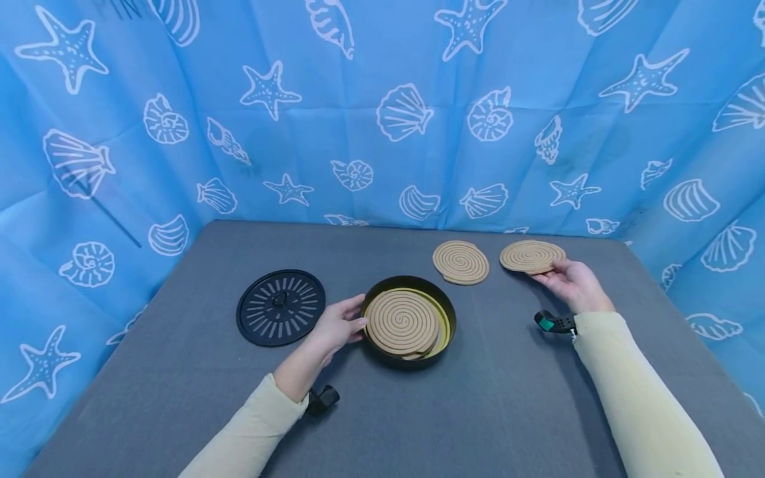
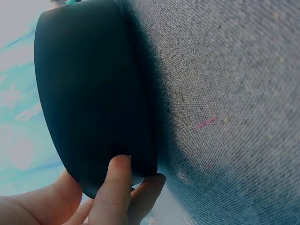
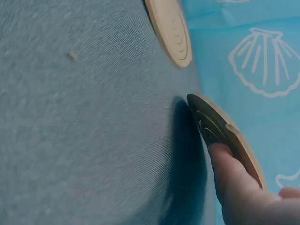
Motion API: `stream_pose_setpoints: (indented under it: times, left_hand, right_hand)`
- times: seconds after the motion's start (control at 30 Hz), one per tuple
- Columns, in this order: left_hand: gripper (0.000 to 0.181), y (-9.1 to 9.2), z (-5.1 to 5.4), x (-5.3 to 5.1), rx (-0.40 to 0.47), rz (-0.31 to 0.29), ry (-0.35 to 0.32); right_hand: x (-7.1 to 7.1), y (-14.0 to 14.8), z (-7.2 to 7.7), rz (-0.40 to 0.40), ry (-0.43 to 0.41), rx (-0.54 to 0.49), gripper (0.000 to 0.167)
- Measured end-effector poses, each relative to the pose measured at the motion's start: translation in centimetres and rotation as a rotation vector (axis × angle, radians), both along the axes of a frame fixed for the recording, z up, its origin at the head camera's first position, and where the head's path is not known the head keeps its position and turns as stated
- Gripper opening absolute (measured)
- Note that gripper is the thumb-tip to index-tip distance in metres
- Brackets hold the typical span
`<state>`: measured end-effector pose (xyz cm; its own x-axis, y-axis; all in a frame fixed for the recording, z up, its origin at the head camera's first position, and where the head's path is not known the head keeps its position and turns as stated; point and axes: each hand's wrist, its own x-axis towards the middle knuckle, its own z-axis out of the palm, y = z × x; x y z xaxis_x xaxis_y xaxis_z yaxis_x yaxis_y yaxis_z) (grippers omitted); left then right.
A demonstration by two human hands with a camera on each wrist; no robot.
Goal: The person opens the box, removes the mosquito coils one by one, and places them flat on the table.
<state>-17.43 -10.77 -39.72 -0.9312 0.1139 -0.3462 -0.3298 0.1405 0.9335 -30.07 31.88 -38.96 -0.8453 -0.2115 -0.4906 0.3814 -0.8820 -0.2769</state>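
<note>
My right hand pinches the edge of a tan mosquito coil. In the right wrist view this coil is tilted above the table, its darker underside and a shadow showing. A second mosquito coil lies flat just to its left. My left hand holds the left side of a round black tin, thumb at the rim and fingers against the outer wall. Inside the tin, more coils rest stacked over a yellow-green bottom.
A round black slotted lid with a small central knob lies left of the tin. Grey cloth covers the table. A blue curtain with white shells and starfish hangs along the back and both sides.
</note>
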Motion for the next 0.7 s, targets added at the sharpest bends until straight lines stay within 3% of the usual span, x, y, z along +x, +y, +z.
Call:
stream_pose_setpoints:
  times: [0.17, 0.4, 0.7]
  left_hand:
    - [0.053, 0.0, 0.2, 0.0, 0.006, -0.004, -0.006]
    - [0.053, -0.1, 0.3, 0.0, 0.004, -0.006, -0.005]
    - [0.052, -0.1, 0.0, 0.1, 0.008, -0.02, 0.009]
  right_hand:
    - [0.0, 0.3, -0.4, 0.063, 0.057, 0.05, 0.057]
    - [0.6, 0.8, -0.2, 0.148, 0.072, 0.116, 0.056]
    - [1.9, 1.1, 0.0, 0.129, 0.063, 0.131, 0.056]
